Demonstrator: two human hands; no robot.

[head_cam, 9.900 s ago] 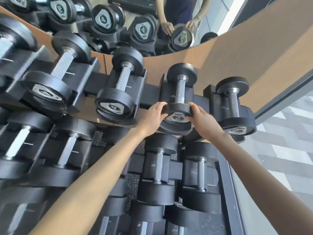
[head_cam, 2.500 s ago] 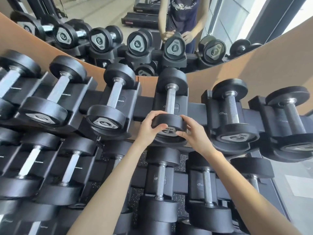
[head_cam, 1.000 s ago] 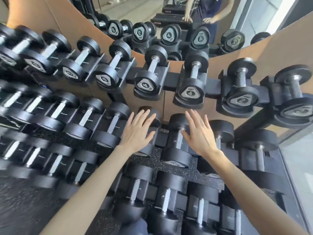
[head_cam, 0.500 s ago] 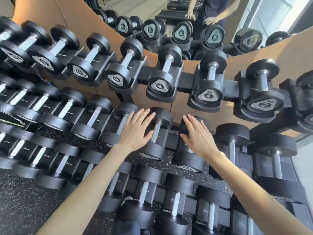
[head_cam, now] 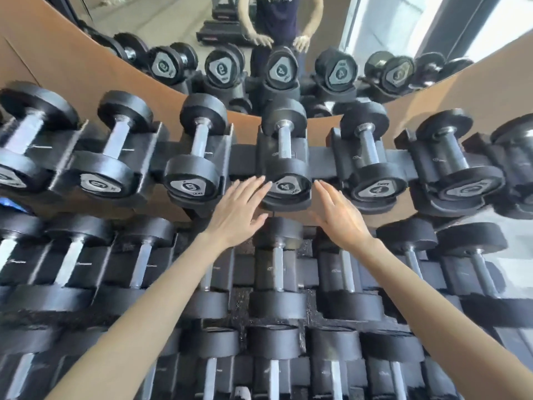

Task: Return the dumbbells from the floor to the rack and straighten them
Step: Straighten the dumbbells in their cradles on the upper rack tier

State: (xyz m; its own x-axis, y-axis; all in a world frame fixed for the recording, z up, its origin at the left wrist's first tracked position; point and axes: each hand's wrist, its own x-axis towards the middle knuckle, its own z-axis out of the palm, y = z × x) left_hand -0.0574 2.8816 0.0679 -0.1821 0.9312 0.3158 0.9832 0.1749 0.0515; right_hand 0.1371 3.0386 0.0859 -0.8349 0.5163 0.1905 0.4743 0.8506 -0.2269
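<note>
Left hand (head_cam: 238, 209) and right hand (head_cam: 339, 216), both flat and wide open, holding nothing, flank one black round-headed rubber dumbbell (head_cam: 285, 160) marked 4.

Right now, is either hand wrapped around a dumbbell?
No. The left hand and right hand are both flat and open on either side of the dumbbell marked 4, gripping nothing.

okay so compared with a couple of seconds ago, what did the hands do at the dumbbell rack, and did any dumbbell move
Both hands let go of the top-row dumbbell marked 4, dropped open toward the row below, and have now risen again: the left hand and right hand flank its front end, open, gripping nothing. Every dumbbell stayed in its cradle on the rack.
</note>
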